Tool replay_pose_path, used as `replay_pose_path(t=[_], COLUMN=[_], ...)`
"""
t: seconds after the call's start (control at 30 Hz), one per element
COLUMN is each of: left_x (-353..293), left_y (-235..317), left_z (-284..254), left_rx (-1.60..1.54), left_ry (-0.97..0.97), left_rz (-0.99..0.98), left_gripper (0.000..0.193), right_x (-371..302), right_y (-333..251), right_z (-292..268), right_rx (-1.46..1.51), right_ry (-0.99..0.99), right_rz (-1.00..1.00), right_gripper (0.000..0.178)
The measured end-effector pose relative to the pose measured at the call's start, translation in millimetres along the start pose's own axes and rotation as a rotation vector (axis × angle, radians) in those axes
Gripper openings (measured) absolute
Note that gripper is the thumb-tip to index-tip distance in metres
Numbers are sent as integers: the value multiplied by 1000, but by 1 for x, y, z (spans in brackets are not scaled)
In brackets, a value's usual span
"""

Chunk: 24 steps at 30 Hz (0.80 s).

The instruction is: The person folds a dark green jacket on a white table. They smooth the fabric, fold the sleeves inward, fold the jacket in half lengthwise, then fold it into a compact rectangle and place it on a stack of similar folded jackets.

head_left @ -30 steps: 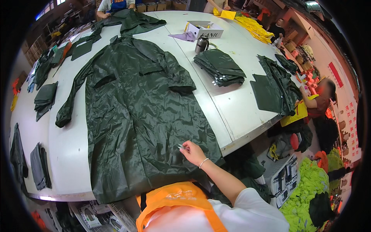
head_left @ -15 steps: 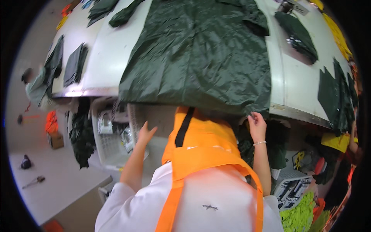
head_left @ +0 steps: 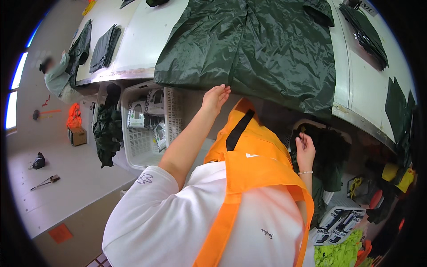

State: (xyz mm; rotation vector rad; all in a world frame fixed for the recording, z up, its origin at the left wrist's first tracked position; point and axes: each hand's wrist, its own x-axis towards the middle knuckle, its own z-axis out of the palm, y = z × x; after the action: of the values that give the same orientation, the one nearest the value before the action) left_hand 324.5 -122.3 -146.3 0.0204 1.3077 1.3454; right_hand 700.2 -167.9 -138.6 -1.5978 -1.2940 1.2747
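A dark green, shiny raincoat (head_left: 267, 53) lies spread on the white table, its lower hem hanging just over the near edge. At the hem's middle, beside a lengthwise seam or opening, my left hand (head_left: 215, 99) pinches the cloth between its fingertips. My right hand (head_left: 305, 150) is off the raincoat, below the table edge, with fingers loosely bent and apart. Close behind it, a basket (head_left: 347, 134) under the table holds dark green garments (head_left: 327, 155). Whether those fingers touch the garments I cannot tell.
Left under the table, a white crate (head_left: 129, 149) holds packaged items. Folded dark garments (head_left: 104, 48) lie on the table to the left, more (head_left: 367, 38) to the right. A grey basket (head_left: 342, 204) and lime-green cloth (head_left: 340, 251) sit lower right. Another person (head_left: 58, 78) is far left.
My left hand has moved right and up from beside the crate to the raincoat's hem and taken hold of it. My right hand has let go of the hem and dropped lower.
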Motion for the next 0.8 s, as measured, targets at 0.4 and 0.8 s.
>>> replay_pose_path(t=[0.4, 0.8], left_x=[-42, -46], left_y=[50, 82], left_z=[32, 28], left_rx=[-108, -20], left_ry=[-112, -316], left_rz=[261, 195], left_gripper=[10, 13], right_x=[69, 71], right_y=[-159, -205], right_z=[173, 207], right_rx=[-42, -103], right_ry=[-326, -341], right_rz=[-424, -389], right_gripper=[19, 17])
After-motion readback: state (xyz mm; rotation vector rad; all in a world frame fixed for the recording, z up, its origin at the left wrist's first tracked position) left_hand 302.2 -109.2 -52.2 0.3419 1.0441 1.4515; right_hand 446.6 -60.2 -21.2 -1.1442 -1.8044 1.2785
